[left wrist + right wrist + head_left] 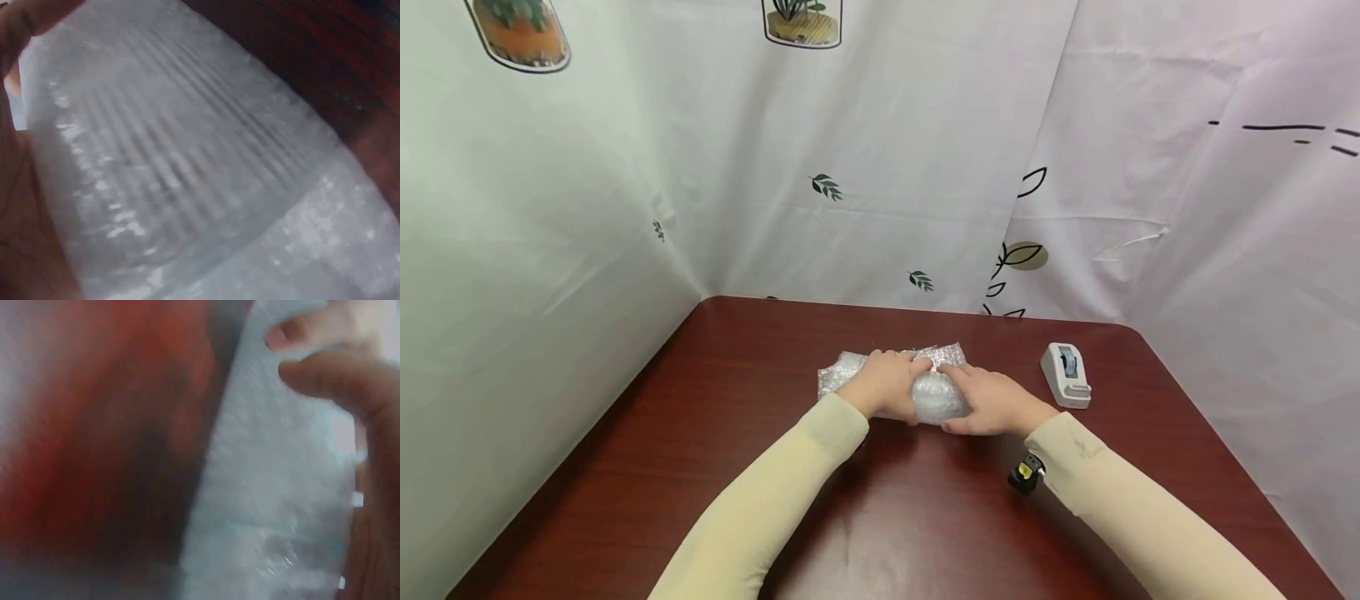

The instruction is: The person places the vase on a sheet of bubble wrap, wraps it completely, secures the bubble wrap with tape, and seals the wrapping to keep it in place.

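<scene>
A bundle in clear bubble wrap (936, 398) lies on the dark red table, with loose wrap ends at its left and upper right. My left hand (887, 383) grips the bundle around its middle, thumb toward the right hand. At its right end my right hand (992, 402) curls its fingers and thumb round the wrap. Ribbed lines show through the wrap (169, 150) in the left wrist view, beside the left palm (31, 237). In the right wrist view the thumb and a finger of the right hand (350, 381) lie over the wrap (269, 462).
A white tape dispenser (1067, 375) with a roll of tape stands on the table (737, 350) at the back right. White printed curtains (880, 167) hang behind the table and along both sides. A small black device (1026, 473) hangs at the right wrist.
</scene>
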`<control>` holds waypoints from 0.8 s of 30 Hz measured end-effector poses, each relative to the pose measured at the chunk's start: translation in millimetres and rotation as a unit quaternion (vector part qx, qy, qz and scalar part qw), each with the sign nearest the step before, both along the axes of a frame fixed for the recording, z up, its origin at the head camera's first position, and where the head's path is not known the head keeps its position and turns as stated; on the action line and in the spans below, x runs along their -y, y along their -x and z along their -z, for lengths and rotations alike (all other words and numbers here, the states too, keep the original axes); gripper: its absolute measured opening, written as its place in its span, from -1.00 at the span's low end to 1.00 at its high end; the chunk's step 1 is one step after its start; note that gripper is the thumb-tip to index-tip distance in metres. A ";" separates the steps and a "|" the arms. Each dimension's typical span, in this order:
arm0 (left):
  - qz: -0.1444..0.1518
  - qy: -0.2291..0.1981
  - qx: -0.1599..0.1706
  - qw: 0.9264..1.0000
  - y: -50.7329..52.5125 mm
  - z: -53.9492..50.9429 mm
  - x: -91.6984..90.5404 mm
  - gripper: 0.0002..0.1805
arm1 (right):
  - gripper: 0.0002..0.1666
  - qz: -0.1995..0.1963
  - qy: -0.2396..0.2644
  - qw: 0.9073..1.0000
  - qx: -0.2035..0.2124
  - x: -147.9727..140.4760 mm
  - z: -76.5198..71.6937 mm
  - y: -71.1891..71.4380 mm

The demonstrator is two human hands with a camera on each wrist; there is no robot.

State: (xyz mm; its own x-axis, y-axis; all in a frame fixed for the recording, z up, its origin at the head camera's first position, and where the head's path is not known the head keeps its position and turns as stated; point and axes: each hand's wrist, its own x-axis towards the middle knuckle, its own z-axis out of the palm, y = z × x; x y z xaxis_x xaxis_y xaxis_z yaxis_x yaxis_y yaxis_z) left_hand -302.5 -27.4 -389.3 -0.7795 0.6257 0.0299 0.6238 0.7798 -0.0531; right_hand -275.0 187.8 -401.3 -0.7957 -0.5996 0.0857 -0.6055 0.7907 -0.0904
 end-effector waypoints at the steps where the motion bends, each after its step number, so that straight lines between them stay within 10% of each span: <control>1: -0.002 -0.003 0.008 1.000 2.1 -0.2 -0.1 -0.09 | 0.08 -0.001 -0.004 1.000 -0.015 1.0 2.3 -1.1; 17: -0.007 0.014 0.107 0.994 15.5 -10.8 -4.4 0.07 | 0.09 -0.003 -0.019 0.998 -0.062 4.1 8.6 -0.1; 24: 0.007 0.027 0.044 0.999 4.7 -11.9 3.2 -0.01 | 0.00 -0.004 -0.004 0.999 -0.032 6.9 9.8 9.0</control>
